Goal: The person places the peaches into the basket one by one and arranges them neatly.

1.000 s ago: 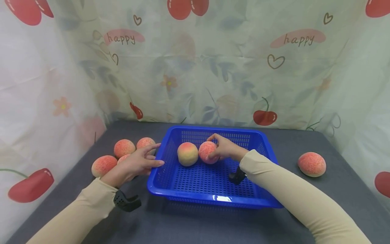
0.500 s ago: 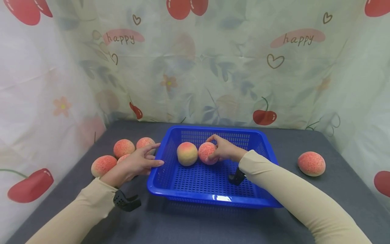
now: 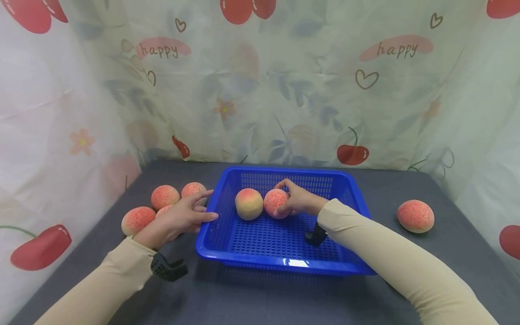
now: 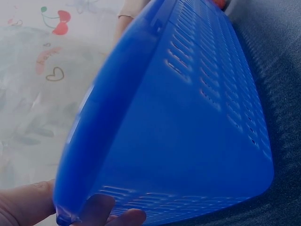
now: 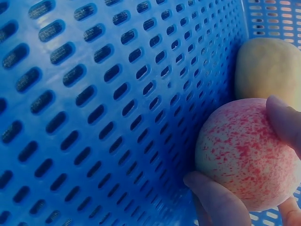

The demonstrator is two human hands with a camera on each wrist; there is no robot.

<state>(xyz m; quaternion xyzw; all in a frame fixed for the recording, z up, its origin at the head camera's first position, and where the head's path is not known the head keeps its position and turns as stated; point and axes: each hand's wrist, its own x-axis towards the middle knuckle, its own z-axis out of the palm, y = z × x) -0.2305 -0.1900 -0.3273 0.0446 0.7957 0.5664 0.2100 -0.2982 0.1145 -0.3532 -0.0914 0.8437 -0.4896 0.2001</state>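
Observation:
A blue plastic basket [image 3: 284,266] with slotted walls stands mid-table. My left hand [image 3: 180,219] pinches its left rim; the left wrist view shows the thumb on one side of the rim [image 4: 101,113] and fingertips [image 4: 129,217] on the other. Inside the basket, my right hand [image 3: 302,198] holds a red-speckled peach [image 3: 276,204], its fingers and thumb around the fruit. Just left of that, a smoother yellow peach [image 3: 249,204] with a red top sits in the basket, close against the speckled one. The right wrist view shows the held peach [image 5: 244,155] low over the slotted floor.
Several speckled peaches lie on the dark grey table left of the basket, among them a front peach [image 3: 138,220] and a back peach [image 3: 165,197]; my left hand partly covers some. One more peach [image 3: 415,216] lies alone at right. A printed curtain [image 3: 260,90] encloses the table.

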